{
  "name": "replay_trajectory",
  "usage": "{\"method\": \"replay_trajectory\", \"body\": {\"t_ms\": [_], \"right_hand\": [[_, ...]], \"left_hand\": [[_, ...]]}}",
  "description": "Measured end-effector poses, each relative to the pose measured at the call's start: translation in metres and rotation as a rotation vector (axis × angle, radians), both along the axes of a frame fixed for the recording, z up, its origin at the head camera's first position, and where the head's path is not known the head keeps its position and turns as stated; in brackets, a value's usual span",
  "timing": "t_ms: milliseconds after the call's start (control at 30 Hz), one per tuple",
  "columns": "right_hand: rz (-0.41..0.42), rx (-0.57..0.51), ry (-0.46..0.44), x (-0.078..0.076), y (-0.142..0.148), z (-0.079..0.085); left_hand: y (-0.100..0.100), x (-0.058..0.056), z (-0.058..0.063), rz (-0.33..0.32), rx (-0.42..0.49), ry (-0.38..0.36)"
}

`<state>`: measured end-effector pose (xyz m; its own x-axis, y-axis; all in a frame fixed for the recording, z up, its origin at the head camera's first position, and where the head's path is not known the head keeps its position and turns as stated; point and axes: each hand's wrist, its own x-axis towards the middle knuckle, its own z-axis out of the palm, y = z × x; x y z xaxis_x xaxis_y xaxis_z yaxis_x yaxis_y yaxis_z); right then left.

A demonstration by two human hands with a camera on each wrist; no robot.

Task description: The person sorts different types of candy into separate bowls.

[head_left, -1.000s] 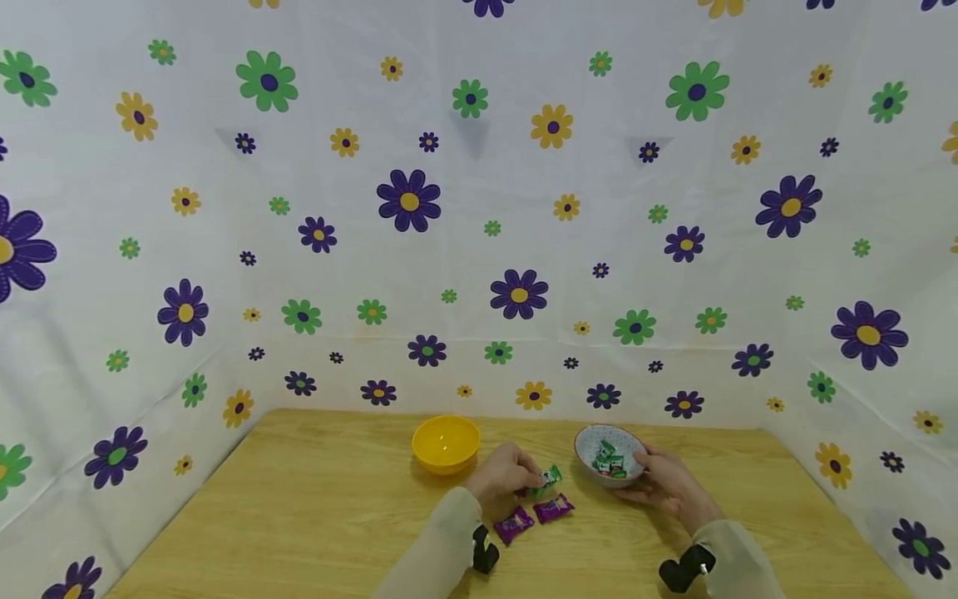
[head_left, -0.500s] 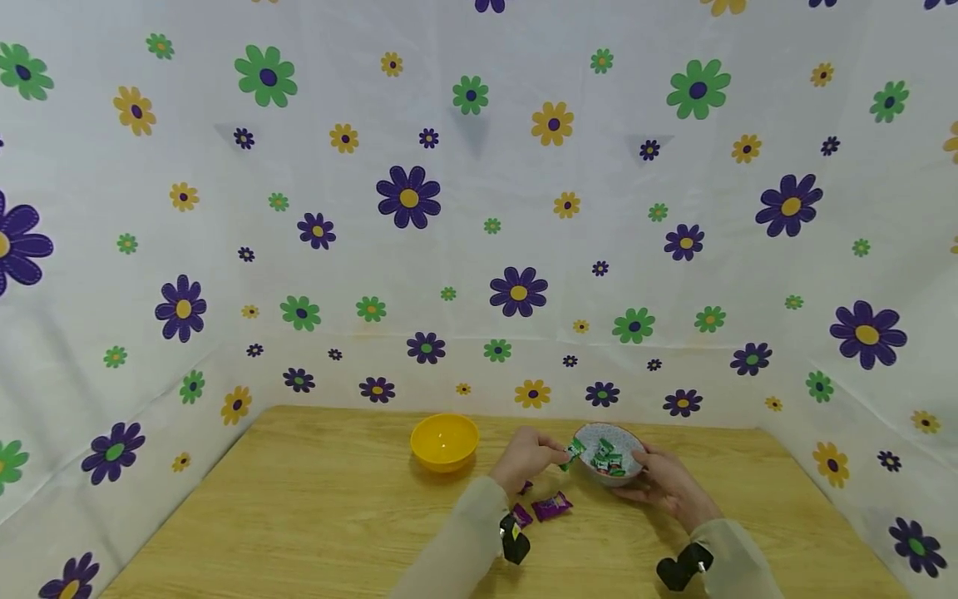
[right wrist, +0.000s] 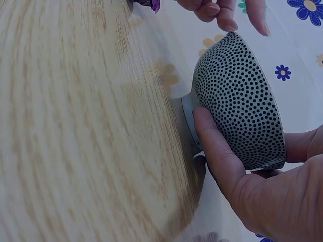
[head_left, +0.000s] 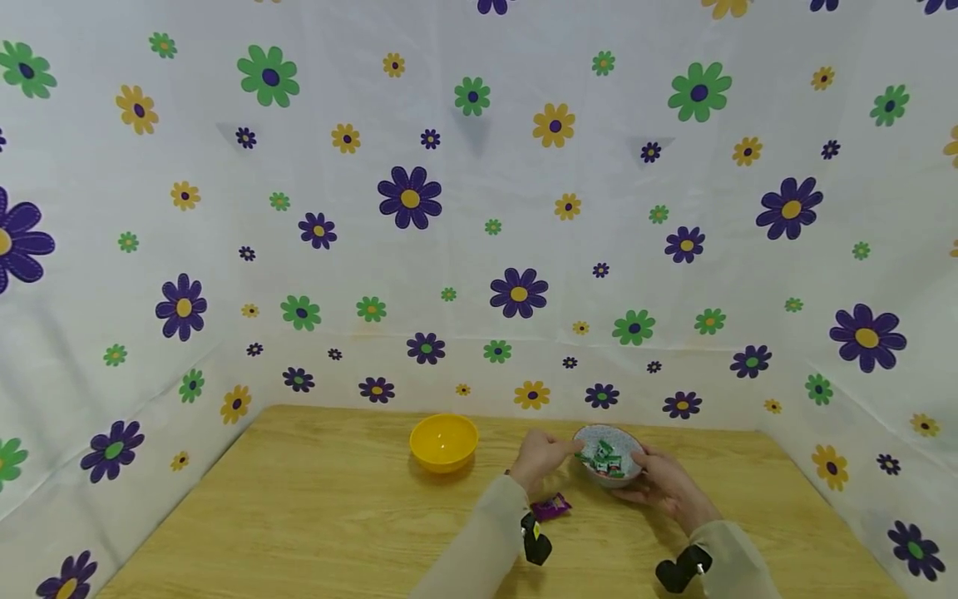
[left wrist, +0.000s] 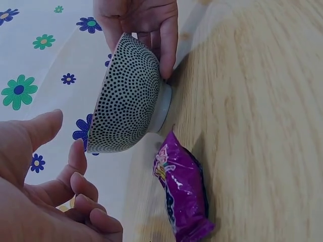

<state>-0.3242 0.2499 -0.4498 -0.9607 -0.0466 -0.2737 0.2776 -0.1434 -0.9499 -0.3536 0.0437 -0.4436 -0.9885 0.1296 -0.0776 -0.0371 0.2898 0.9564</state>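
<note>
My right hand grips a dotted bowl from the right, thumb at its rim and fingers under its side. The bowl tilts a little, and several green-wrapped candies lie inside it. At the bowl's left rim is my left hand. In the left wrist view its thumb and forefinger stand apart with nothing between them, the other fingers loosely bent. A purple-wrapped candy lies on the table below the left hand; the left sleeve and wrist hide the table beside it.
A yellow bowl stands left of the left hand on the wooden table. A white cloth printed with flowers hangs behind and along both sides.
My left hand has carried a green candy from the table rightward to the dotted bowl and let it go there. The right hand keeps its hold on the bowl.
</note>
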Motion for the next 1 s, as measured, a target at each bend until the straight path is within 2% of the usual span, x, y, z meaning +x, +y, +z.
{"method": "replay_trajectory", "body": {"t_ms": [100,300,567,800,1000], "right_hand": [[0.016,-0.008,0.008,0.0,-0.002,-0.001],[0.025,-0.009,0.015,-0.002,-0.002,-0.002],[0.03,-0.038,0.001,0.003,0.003,-0.001],[0.032,-0.05,-0.009,0.003,0.001,-0.003],[0.035,-0.04,-0.002,0.002,-0.001,0.0]], "left_hand": [[-0.002,0.002,-0.001,-0.001,-0.013,0.016],[-0.007,0.006,0.0,0.012,0.009,-0.003],[-0.014,0.023,0.008,-0.051,-0.036,0.049],[-0.039,0.028,0.002,-0.008,-0.096,0.049],[-0.061,0.032,0.006,-0.03,-0.123,0.129]]}}
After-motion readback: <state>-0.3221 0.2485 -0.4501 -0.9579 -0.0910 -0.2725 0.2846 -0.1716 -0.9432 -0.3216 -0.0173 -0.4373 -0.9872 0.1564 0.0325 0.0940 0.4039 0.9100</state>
